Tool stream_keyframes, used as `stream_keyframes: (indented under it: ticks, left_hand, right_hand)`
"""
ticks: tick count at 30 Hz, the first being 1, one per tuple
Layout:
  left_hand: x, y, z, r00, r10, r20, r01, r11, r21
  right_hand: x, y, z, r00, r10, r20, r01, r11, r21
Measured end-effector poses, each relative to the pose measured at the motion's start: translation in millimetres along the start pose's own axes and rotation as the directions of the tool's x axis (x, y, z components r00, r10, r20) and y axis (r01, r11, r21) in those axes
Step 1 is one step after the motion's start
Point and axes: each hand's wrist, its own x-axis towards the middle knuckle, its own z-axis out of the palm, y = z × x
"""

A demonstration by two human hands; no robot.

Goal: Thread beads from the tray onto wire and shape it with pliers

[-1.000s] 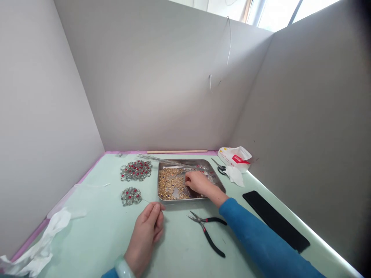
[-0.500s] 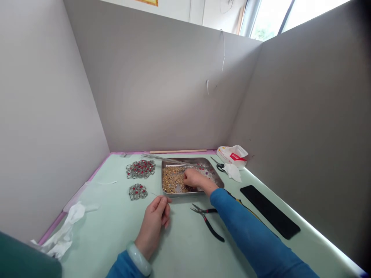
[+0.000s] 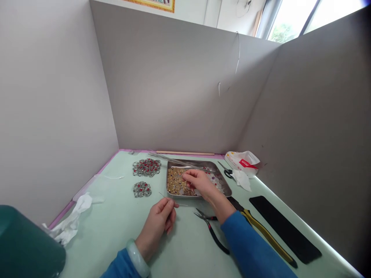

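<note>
My left hand (image 3: pixel 158 223) pinches a thin wire (image 3: pixel 183 205) between thumb and forefinger, in front of the metal tray (image 3: pixel 228 190). Over the tray hovers my right hand (image 3: pixel 203 186), thumb and forefinger pressed together; anything between them is too small to make out. Gold beads (image 3: pixel 174 180) fill the tray's left side, with clear and coloured ones on the right. A bundle of straight wires (image 3: pixel 162 156) rests across its back rim. Black-handled pliers (image 3: pixel 215 236) lie below my right wrist. Left of the tray are a larger red-beaded wire piece (image 3: pixel 147 167) and a smaller one (image 3: pixel 142 189).
Yellow-handled cutters (image 3: pixel 268 234) and a black strip (image 3: pixel 285 228) lie at the right. Scissors (image 3: pixel 227 172) and a tissue pack (image 3: pixel 241 161) are behind them. A green container (image 3: pixel 29 245) and crumpled tissue (image 3: pixel 74 218) occupy the left. Grey partitions (image 3: pixel 179 85) surround the table.
My right hand has lifted from among the beads and drawn back slightly, fingers pinched. My left hand keeps its hold on the wire. The view has shifted left, uncovering more of the green container.
</note>
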Motion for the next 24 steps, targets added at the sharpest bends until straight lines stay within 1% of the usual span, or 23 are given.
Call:
stream_keyframes:
  ticks: [2,3,5,7,9,12,19,24]
  left_hand:
    - [-1,1,1.3,1.000,0.010,0.012,-0.010,1.000,0.017]
    - [-1,1,1.8,1.000,0.019,0.015,-0.020,1.000,0.021]
    - [-2,1,2.3,0.999,0.035,0.013,-0.035,0.999,0.020]
    - [-1,2,2.4,0.999,0.045,0.008,-0.045,0.999,0.017]
    - [-1,2,2.2,0.999,0.046,0.006,-0.046,0.999,0.015]
    - [-2,3,2.1,0.999,0.043,0.011,-0.043,0.999,0.015]
    - [-4,6,3.8,0.999,0.048,-0.003,-0.048,0.999,0.002]
    - [-4,6,3.8,0.999,0.038,-0.003,-0.038,0.999,0.000]
  right_hand:
    - [-7,-6,7,0.997,0.028,0.077,-0.044,0.974,0.222]
    - [-11,-9,10,0.992,0.036,0.120,-0.071,0.950,0.304]
    - [-15,-14,15,0.986,0.056,0.155,-0.117,0.900,0.421]
    - [-18,-17,18,0.979,0.101,0.179,-0.177,0.857,0.483]
    - [-19,-17,19,0.970,0.136,0.202,-0.224,0.825,0.519]
    - [-20,-16,22,0.960,0.150,0.236,-0.258,0.798,0.544]
    - [-22,-13,29,0.947,0.141,0.290,-0.284,0.791,0.542]
    - [-21,-10,27,0.947,0.136,0.291,-0.281,0.790,0.545]
